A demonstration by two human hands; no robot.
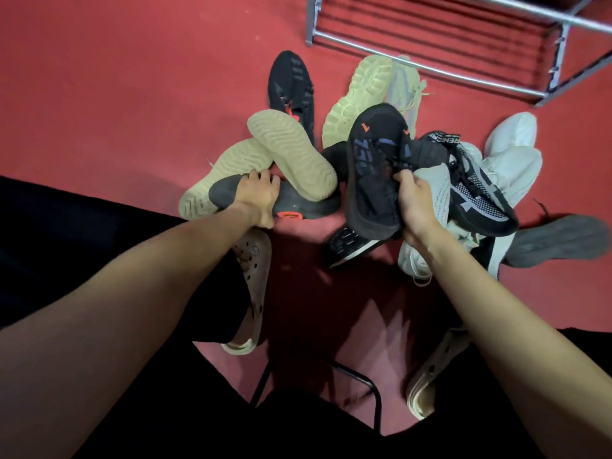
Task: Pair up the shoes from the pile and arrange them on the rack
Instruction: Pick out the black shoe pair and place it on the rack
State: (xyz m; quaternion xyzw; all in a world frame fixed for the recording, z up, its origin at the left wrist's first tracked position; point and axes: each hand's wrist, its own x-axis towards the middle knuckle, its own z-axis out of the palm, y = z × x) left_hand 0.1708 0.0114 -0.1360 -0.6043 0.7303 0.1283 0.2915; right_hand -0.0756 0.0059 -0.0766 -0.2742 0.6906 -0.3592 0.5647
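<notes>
While I look down from the head camera, the biggest thing I see is the red floor (116,77), and at its far right side stands the metal rack (430,38), whose bars, as far as I can see them, carry no shoe yet. So I judge that the task is only at its beginning: nothing is arranged, and almost all the pairing is left to do. Between me and the rack lies the pile (381,154), a loose heap of perhaps ten shoes, many turned over or lying across each other. In it I can tell two beige soles (291,154) crossed on the left, a pale green sole (357,97) near the rack, white shoes (510,160) on the right, and a black knit shoe (291,87) alone at the far side. My left hand (258,197) is curled over a dark shoe (298,203) with an orange mark on the sole, which lies under the beige soles. My right hand (417,197) pinches the collar of a black shoe (374,167) with orange marks, raised a little above the heap. These two look to me like one pair, but I cannot be sure. My own feet wear pale clogs (251,286), which are not part of the pile.
</notes>
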